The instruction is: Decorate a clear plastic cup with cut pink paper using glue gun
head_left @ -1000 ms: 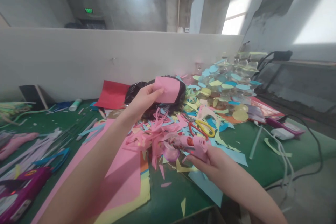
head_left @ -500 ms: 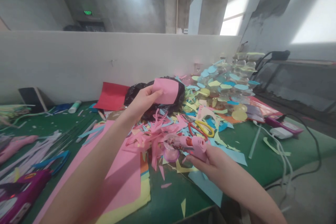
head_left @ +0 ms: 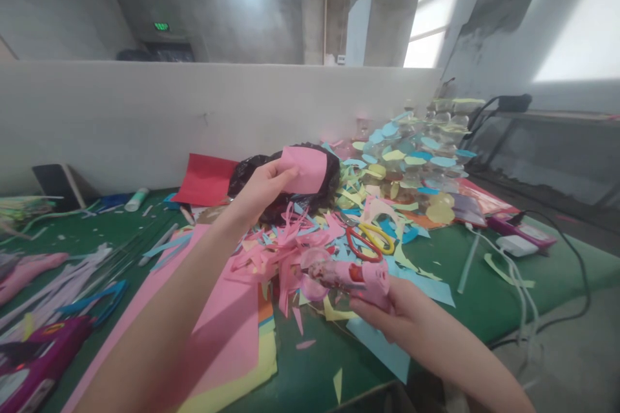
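My left hand [head_left: 268, 186] is raised at the middle, its thumb and fingers pinching a small pink paper piece [head_left: 310, 170] in front of a black plastic bag [head_left: 252, 171]. Lower and to the right, my right hand [head_left: 394, 310] is wrapped round a pink glue gun [head_left: 346, 274], whose front end points left. By that end is a small clear plastic cup [head_left: 312, 287] with a pinkish rim; whether the two touch I cannot tell. Pink paper strips [head_left: 276, 251] lie heaped behind it. Scissors with red and yellow handles [head_left: 371, 240] rest just beyond the glue gun.
Pink sheets [head_left: 227, 329] on yellow ones lie under my left arm. A red sheet [head_left: 206, 179] stands behind. Clear cups with coloured paper discs [head_left: 431, 161] pile up at back right. A purple device [head_left: 43, 361] is at lower left, white cables [head_left: 520, 284] at right.
My right hand has shifted slightly right and down with the glue gun, which now lies more level. My left hand keeps the pink paper in nearly the same place.
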Demonstrator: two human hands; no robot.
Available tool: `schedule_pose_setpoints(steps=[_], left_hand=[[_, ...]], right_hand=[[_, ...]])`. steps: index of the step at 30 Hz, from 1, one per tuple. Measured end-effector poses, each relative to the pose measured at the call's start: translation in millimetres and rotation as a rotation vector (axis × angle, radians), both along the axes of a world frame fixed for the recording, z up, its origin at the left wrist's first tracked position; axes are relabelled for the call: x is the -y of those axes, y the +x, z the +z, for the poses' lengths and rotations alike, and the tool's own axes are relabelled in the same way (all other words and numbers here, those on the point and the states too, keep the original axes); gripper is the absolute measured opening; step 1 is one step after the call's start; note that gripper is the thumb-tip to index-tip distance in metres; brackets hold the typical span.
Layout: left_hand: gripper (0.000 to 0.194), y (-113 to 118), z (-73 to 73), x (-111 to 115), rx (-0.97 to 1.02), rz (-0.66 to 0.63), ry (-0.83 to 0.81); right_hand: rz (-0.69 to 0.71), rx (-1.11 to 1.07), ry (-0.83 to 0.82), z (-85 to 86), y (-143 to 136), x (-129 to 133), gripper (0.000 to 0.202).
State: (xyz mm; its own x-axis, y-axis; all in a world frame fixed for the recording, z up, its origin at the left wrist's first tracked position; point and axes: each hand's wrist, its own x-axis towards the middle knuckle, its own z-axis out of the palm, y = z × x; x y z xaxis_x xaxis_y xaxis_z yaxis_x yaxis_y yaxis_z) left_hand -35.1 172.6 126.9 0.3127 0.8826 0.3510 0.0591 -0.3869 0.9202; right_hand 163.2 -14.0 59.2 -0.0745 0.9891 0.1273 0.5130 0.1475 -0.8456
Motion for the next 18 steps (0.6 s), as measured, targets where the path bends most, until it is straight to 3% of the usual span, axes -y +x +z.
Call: schedule_pose_setpoints(steps=[3,6,12,15,18], left_hand=[[0.037,-0.2,1.2,0.5,-0.012,0.013,-0.008],[0.037,-0.7,1.4,0.0,-0.027,0.026,-0.009],[0.033,0.9,3.5,5.4,-0.105,0.041,0.007],[0.029,2.5,6.5,11.6,-0.185,0.044,0.007],[0.028,3.1,8.9,16.3,-0.268,0.013,0.03]], right_hand=[[0.048,-0.05,-0.061,0.6,5.6,3.5,0.026],[-0.071,0.006,-0.065,-6.7,20.3,8.3,0.036],[-0.501,0.162,0.009,-44.1,67.9,15.9,0.035],[-0.625,0.294,-0.034,-65.7,89.0,13.0,0.035],[-0.667,0.472,0.062,-83.1,97.7,4.4,0.033]])
